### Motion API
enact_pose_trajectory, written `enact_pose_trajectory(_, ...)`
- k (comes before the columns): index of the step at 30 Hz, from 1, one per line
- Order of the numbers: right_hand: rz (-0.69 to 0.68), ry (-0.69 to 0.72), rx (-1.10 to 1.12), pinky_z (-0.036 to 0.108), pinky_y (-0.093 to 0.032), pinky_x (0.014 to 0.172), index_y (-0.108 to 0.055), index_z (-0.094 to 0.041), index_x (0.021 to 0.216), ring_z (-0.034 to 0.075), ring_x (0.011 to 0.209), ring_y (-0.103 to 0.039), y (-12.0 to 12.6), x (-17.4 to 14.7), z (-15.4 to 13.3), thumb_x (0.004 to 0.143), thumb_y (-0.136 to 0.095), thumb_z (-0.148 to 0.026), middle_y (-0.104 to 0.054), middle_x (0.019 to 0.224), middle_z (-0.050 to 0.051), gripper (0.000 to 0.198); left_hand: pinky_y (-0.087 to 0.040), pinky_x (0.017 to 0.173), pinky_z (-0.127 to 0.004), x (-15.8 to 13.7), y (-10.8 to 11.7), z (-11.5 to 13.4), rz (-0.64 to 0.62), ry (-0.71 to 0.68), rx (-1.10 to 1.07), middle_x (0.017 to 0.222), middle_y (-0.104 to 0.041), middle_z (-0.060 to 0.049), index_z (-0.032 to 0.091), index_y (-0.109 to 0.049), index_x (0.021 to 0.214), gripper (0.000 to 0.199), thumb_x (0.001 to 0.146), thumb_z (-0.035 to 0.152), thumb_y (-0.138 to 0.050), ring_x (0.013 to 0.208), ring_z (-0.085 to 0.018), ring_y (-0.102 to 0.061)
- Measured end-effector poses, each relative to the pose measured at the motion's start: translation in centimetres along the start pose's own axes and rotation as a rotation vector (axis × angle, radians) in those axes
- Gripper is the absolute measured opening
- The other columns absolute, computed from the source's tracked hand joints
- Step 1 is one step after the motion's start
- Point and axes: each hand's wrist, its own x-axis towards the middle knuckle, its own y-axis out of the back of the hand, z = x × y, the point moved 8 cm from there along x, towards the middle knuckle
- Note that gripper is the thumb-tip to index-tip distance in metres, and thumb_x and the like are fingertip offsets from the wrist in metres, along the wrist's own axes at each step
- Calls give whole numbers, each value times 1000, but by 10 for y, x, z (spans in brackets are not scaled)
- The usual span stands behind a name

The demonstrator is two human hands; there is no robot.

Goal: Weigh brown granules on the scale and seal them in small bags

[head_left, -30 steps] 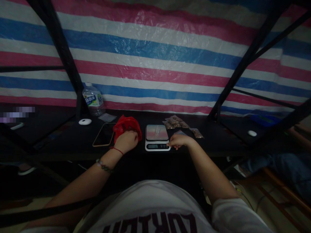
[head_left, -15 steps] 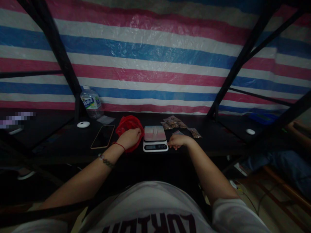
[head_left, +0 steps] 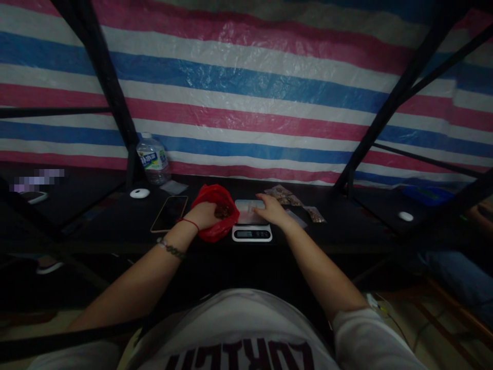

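Observation:
A red plastic bag [head_left: 228, 232] stands open on the black table, with small brown pieces [head_left: 223, 210] inside it. My left hand [head_left: 205, 215] reaches into the bag's mouth, its fingertips hidden. Just right of the bag is a white digital kitchen scale [head_left: 252, 234] with a lit display and a shiny weighing plate. Over the right side of that plate hovers my right hand [head_left: 271, 209], its thumb and fingers apart and nothing visible in them. Beside the right wrist lies a clear, flat plastic bag [head_left: 299, 220]. Several small clear packets [head_left: 283, 194] of brown pieces lie behind it, one packet [head_left: 315, 214] apart to the right.
Left of the red bag lies a phone [head_left: 169, 214]. Behind it are a white oval case [head_left: 139, 193], clear plastic bags [head_left: 174, 187] and a plastic bottle [head_left: 153, 160]. Black frame posts [head_left: 111, 87] flank the table. Another person's arm [head_left: 479, 216] shows at far right.
My right hand has moved from the scale's front right edge up over its plate. My left hand has shifted within the red bag, whose mouth now shows its brown contents. The view has shifted slightly.

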Motion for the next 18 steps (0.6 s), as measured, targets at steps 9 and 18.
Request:
enact_pose_trajectory(9,-36,129,359,32,-46,92,-57,-18,122,19,104,-60,-5,14,-66,80,-62,-26,-64,117,8,43,-49,80,-36,-2,-15,-1,-9,0,91,100,-69,-20,10,-67,102,44,79,44,-52,89,-29,-66)
enact_pose_trajectory(18,-276,259,116,33,-44,93,-57,-11,115,21,106,-58,-50,28,-128,85,-49,-11,-62,117,14,31,-48,80,-33,-5,-13,-7,46,-92,-34,96,-70,-13,16,-69,97,28,82,30,-49,86,-24,-66)
